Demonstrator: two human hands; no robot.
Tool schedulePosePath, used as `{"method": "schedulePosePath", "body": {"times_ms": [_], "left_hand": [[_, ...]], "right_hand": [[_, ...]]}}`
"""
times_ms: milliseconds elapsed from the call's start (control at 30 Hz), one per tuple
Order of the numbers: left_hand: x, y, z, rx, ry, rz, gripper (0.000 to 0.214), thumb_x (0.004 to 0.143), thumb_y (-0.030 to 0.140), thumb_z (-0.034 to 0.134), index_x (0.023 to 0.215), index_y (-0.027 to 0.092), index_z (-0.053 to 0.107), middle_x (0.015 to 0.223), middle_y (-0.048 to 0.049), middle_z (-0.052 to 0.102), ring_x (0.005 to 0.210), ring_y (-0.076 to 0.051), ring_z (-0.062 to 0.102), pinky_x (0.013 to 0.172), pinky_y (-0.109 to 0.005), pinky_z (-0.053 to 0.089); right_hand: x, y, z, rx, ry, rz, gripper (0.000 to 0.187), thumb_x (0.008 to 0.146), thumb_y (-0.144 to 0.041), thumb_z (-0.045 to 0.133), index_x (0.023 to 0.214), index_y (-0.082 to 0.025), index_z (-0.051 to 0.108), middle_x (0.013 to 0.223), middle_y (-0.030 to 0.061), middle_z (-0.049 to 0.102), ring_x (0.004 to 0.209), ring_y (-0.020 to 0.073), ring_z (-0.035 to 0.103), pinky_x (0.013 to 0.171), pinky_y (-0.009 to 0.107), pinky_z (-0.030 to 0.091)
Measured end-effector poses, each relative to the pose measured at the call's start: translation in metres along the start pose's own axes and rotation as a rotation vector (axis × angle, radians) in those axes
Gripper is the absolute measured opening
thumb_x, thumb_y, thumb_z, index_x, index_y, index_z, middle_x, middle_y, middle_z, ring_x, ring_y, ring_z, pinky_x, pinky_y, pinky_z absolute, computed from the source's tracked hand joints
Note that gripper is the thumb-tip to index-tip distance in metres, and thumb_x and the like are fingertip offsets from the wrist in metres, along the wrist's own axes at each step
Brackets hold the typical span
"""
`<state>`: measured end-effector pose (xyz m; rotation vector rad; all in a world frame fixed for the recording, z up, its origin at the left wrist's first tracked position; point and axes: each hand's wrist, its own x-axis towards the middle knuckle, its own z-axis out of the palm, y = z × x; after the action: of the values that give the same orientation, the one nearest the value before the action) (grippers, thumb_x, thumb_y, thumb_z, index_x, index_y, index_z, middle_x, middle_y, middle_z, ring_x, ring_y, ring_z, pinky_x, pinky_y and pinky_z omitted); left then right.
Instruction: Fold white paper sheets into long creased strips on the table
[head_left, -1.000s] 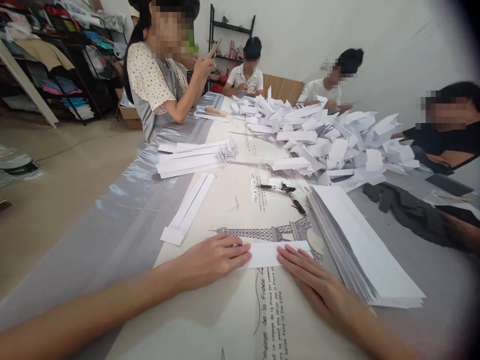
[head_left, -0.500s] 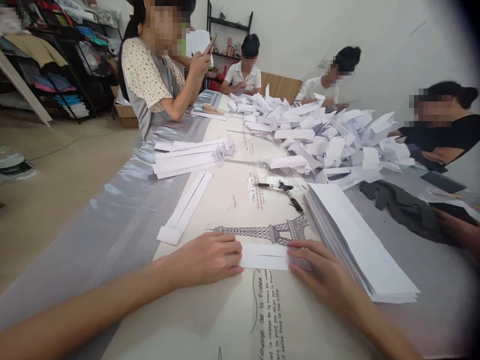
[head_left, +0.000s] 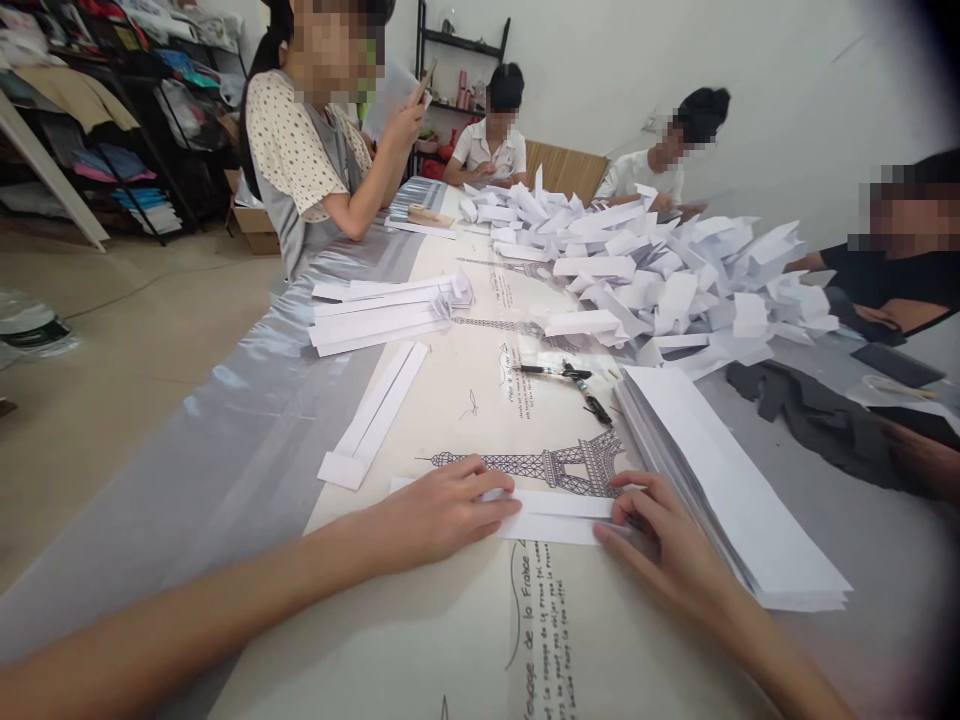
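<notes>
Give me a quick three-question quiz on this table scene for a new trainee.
1. True or false: the left hand and right hand both touch one paper strip.
2. What lies just right of the right hand? A: stack of sheets; B: scissors; C: cup.
3. Fill in: black ___ lie beyond the strip, past the tower print.
Key: 1 true; 2 A; 3 pens.

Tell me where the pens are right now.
In the head view, the pens lie right of centre, beside the far end of the paper stack, beyond the folded strip.
</notes>
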<state>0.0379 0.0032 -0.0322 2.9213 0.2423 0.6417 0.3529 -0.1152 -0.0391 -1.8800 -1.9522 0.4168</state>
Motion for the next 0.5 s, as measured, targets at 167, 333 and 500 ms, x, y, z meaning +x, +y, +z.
{"method": "schedulePosePath", "body": {"times_ms": [167,333,500], "left_hand": [[0.001,0.0,-0.003,0.049,-0.069,0.048,0.032,0.106,0.01,0.042,0.134,0.014,0.059,0.143,-0.0109,0.061,0.097,-0.022,0.055,0.087,-0.034,0.049],[0.001,-0.003,0.0,0.051,-0.139,0.059,0.038,0.107,0.009,0.039,0.141,0.016,0.055,0.151,-0.0046,0.057,0.094,-0.022,0.057,0.085,-0.034,0.049],[0.001,-0.004,0.002,0.04,-0.11,0.062,0.037,0.107,0.01,0.038,0.138,0.015,0.057,0.15,-0.0013,0.059,0.092,-0.022,0.058,0.086,-0.034,0.05]], "right_hand": [[-0.002,-0.004,-0.001,0.002,0.006,-0.038,0.021,0.099,-0.041,0.054,0.09,-0.025,0.063,0.113,0.011,0.059,0.088,0.0239,0.064,0.075,0.039,0.056],[-0.006,-0.011,-0.002,0.051,0.019,-0.118,0.019,0.103,-0.036,0.05,0.092,-0.026,0.063,0.107,0.0083,0.065,0.092,0.0237,0.066,0.076,0.035,0.054],[-0.001,-0.014,-0.011,0.099,-0.129,-0.016,0.02,0.104,-0.036,0.047,0.092,-0.025,0.06,0.089,0.0036,0.065,0.072,0.0192,0.061,0.063,0.032,0.048]]}}
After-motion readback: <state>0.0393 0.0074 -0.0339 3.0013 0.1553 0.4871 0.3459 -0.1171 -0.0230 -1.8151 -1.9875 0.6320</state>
